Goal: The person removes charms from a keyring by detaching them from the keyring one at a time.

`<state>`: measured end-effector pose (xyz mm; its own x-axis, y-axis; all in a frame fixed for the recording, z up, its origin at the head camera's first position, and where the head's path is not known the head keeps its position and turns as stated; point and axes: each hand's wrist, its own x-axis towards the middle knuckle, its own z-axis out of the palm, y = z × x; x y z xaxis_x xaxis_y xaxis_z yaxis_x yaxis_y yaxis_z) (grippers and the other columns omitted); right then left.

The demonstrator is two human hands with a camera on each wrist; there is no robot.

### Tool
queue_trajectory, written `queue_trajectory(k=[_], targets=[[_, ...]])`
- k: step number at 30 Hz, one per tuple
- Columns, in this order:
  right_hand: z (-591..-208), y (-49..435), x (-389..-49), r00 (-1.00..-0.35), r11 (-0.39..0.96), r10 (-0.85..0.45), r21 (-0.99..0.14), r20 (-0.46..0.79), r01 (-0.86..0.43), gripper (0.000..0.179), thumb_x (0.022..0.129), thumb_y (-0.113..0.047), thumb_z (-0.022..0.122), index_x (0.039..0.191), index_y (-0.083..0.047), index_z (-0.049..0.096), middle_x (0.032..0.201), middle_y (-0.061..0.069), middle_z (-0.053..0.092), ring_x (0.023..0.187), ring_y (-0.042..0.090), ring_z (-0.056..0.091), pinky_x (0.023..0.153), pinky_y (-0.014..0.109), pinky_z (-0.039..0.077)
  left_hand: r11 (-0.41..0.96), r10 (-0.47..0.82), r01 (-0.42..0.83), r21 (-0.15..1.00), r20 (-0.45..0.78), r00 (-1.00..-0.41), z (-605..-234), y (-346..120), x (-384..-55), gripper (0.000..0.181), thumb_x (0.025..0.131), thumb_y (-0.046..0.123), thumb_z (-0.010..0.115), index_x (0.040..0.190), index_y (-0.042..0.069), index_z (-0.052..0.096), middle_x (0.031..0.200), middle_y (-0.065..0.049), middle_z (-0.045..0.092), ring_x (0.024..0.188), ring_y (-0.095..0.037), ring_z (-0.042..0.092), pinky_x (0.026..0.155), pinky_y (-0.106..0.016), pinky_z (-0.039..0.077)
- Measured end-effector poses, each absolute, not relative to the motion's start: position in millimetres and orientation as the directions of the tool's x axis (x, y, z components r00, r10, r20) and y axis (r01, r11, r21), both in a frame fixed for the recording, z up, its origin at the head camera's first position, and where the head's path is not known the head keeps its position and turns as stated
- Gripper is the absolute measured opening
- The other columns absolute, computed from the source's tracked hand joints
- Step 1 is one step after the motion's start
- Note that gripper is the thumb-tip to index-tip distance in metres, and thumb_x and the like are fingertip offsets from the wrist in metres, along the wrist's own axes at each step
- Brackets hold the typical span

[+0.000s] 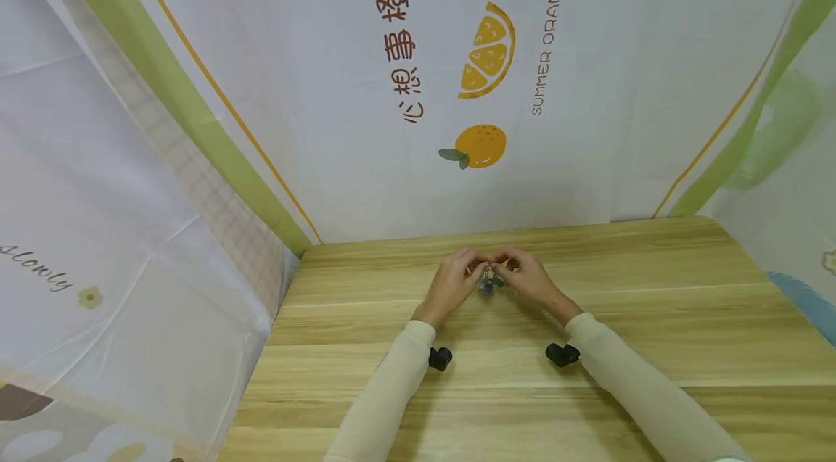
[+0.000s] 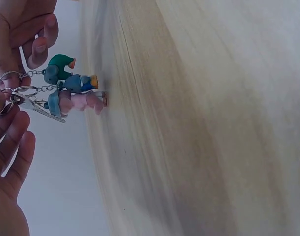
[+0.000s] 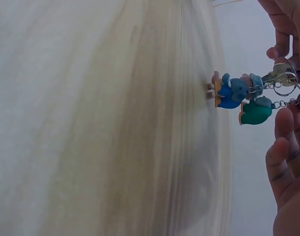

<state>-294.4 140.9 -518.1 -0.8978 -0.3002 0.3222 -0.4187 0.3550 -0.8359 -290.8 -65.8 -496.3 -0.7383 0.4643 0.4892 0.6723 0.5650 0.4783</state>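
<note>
Both hands meet over the wooden table and hold a small bunch of keychains and a key. My left hand (image 1: 452, 281) pinches a silver key (image 2: 47, 113) and metal rings between thumb and fingertips. The right hand (image 1: 527, 279) pinches the ring whose chain bears a green figurine (image 3: 256, 111). Beside it dangle a blue figurine (image 3: 231, 92) and a pink figurine with a blue hat (image 2: 83, 101), close over the tabletop. Fingers partly cover the split rings (image 3: 286, 82).
The wood-grain table (image 1: 366, 360) reaches to a white cloth backdrop (image 1: 294, 85) printed with oranges. Cloth also hangs along the left and right sides. Black devices (image 1: 562, 355) sit at both wrists, below the cream sleeves (image 1: 392, 389).
</note>
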Motion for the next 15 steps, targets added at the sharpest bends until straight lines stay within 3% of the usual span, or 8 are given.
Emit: queue_trajectory(k=[6, 15], targets=[[-515.2, 140.6, -292.4, -0.902, 0.372, -0.285, -0.829, 0.325, -0.416, 0.013, 0.106, -0.009, 0.067, 0.117, -0.003, 0.072, 0.107, 0.015, 0.072, 0.067, 0.024, 0.063, 0.058, 0.034, 0.058, 0.582, 0.465, 0.665, 0.469, 0.479, -0.745, -497.7, -64.4, -291.6, 0.016, 0.107, 0.016, 0.066, 0.117, 0.009, 0.076, 0.108, -0.004, 0.076, 0.088, -0.014, 0.069, 0.077, -0.019, 0.057], [-514.9, 140.7, -289.6, -0.913, 0.42, -0.249, -0.814, 0.322, -0.401, 0.012, 0.105, -0.011, 0.068, 0.114, -0.006, 0.073, 0.103, 0.012, 0.073, 0.065, 0.015, 0.062, 0.056, 0.029, 0.055, 0.58, 0.474, 0.665, 0.471, 0.469, -0.745, -495.8, -62.4, -290.8, 0.016, 0.108, 0.016, 0.065, 0.117, 0.009, 0.076, 0.11, -0.004, 0.077, 0.091, -0.014, 0.071, 0.08, -0.019, 0.058]])
